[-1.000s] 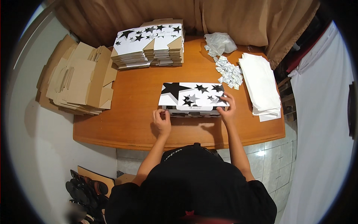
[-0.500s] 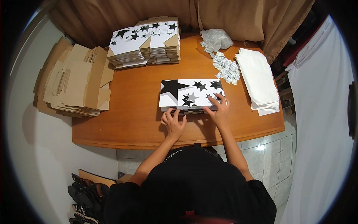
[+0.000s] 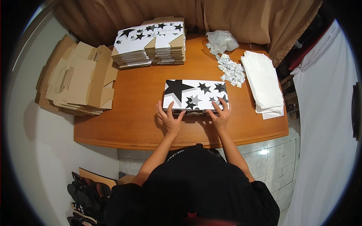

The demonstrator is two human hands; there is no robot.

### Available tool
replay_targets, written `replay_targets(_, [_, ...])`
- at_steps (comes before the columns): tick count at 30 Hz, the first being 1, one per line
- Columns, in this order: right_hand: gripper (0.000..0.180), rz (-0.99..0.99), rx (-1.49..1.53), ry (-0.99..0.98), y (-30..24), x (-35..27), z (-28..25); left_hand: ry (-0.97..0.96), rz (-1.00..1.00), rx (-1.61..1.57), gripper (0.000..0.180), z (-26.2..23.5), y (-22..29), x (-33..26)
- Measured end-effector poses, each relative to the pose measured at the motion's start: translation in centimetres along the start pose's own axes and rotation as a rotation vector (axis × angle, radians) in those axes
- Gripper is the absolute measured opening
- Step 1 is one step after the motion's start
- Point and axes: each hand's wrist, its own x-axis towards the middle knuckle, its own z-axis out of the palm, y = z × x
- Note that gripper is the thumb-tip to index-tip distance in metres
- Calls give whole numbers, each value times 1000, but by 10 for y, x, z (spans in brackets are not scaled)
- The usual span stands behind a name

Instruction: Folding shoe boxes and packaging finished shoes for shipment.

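Note:
A white cardboard box (image 3: 196,96) with black and grey stars stands on the wooden table in front of me, its lid lying down flat. At its front left corner is my left hand (image 3: 171,119), with a fingertip on the lid, the thumb at the front edge and the other fingers spread past the left side. My right hand (image 3: 220,117) grips the front right corner, fingers bent over the lid and thumb against the front edge. The front wall lies in shadow, partly hidden by my hands.
Flat star-printed boxes (image 3: 149,37) are stacked at the back. Brown folded cardboard (image 3: 77,77) leans in a pile on the left. Small white packets (image 3: 232,71) lie beside a clear plastic bag (image 3: 222,40). A stack of white paper sheets (image 3: 263,81) lies at the right edge.
The lid's front edge has come down onto the box. My left hand has moved left and up from the front edge to the corner; my right hand stays at the right corner.

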Motion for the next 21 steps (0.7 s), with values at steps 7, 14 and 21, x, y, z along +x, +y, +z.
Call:
replay_targets(7, [36, -39, 9, -51, 5, -3, 0, -84, -42, -28, 39, 3, -4, -2])
replay_targets(14, [36, 13, -221, -107, 6, -21, 2, -62, 64, 186, 21, 9, -4, -7])
replay_targets(21, [32, 24, -155, -126, -5, -26, 5, -186, 131, 132, 22, 8, -10, -6])
